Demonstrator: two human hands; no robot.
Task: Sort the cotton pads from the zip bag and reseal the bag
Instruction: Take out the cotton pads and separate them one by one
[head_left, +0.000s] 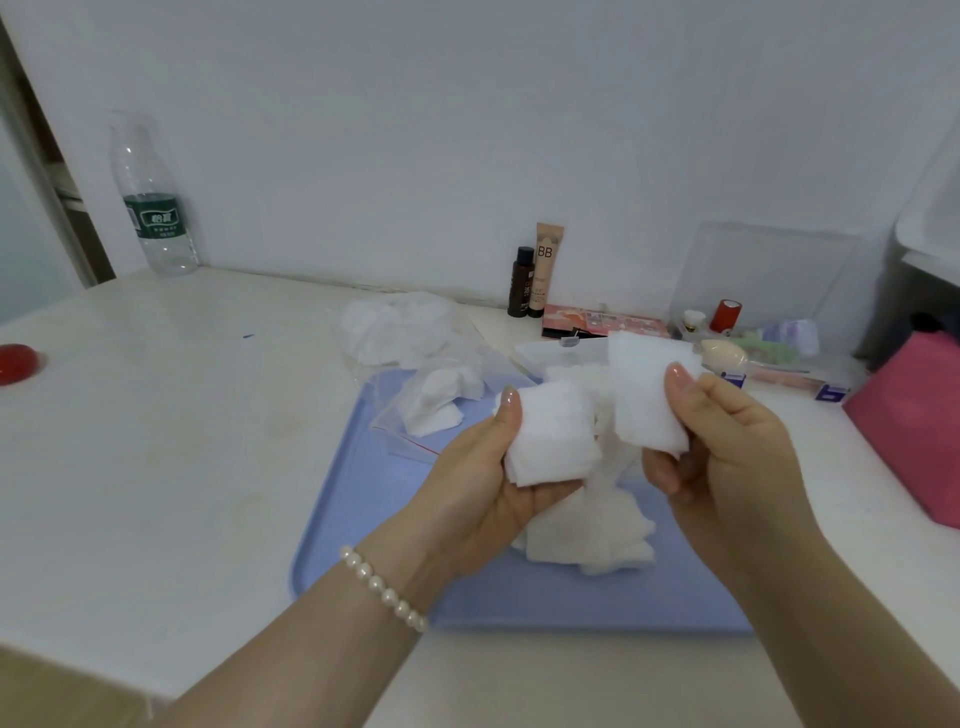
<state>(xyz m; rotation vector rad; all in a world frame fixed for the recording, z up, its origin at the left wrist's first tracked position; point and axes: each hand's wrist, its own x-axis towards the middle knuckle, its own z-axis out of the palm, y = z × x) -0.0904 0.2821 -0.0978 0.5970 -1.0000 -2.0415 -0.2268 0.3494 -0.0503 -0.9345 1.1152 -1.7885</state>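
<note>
Sorting cotton pads over the tray, head view. On the left, our left hand (483, 467) cradles a squared stack of pads (550, 441): the thumb presses the stack's near-left corner from above, while the other fingers curl beneath it, hidden by the stack. Beyond this thumb, the zip bag (431, 405) lies open and slack, partly on the blue tray (363, 519) and partly on the desk (182, 415), with a few pads inside it; its red-lined seal edge shows just past the left fingertips. A second clear bag of pads (395, 327) sits further back on the desk. Below and between both sets of fingers, a loose heap of pads (587, 535) rests on the tray, unsorted. On the right, our right hand (727, 441) pinches a single pad (644, 395) between thumb and curled fingers, upright and just beside the stack without touching it.

To do this step well, we judge that the pad should be laid flat on the stack with edges matched, the left thumb lifting only briefly to admit it. We keep the pinch light, since cotton fluffs and peels apart under a hard squeeze. We work over the tray, so any dropped pad lands there.
</note>
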